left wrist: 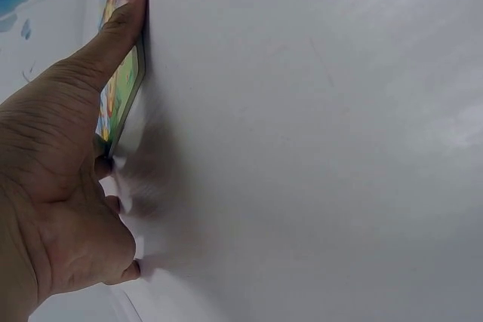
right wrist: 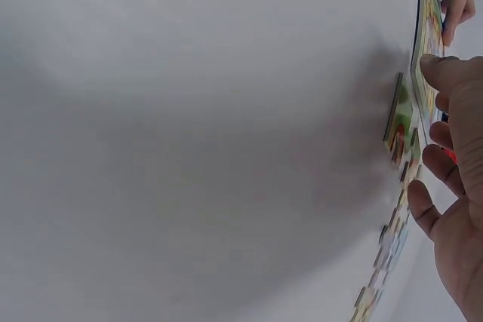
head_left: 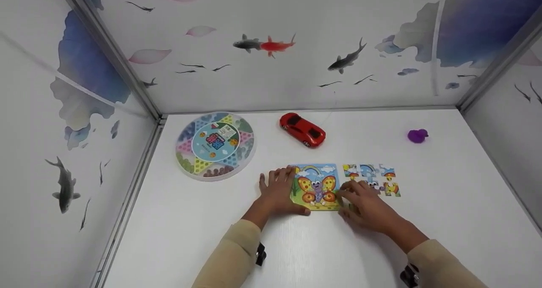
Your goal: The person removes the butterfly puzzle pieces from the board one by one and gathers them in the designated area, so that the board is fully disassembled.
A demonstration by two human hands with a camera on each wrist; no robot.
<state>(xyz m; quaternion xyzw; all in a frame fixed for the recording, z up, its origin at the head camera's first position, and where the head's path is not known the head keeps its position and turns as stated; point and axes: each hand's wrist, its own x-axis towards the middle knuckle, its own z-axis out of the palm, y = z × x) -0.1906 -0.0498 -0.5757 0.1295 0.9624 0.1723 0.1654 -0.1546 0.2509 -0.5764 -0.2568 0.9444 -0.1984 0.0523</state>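
A square puzzle board (head_left: 316,188) with a butterfly and rainbow picture lies flat on the white table. My left hand (head_left: 277,192) rests at its left side, thumb stretched along the near edge and fingers spread by the left edge. In the left wrist view, the straight thumb of my left hand (left wrist: 68,164) touches the board's rim (left wrist: 136,81). At the opposite side, my right hand (head_left: 370,207) touches the right edge with loosely bent fingers. Loose puzzle pieces (head_left: 387,170) lie in rows to the right; the hand partly hides them. One piece (right wrist: 400,115) lies beside the board's corner.
Beyond the board stands a red toy car (head_left: 302,130). A round Chinese checkers box (head_left: 216,146) lies at the back left, and a purple toy duck (head_left: 417,136) sits at the back right. Printed walls (head_left: 271,80) border the table at the back and sides.
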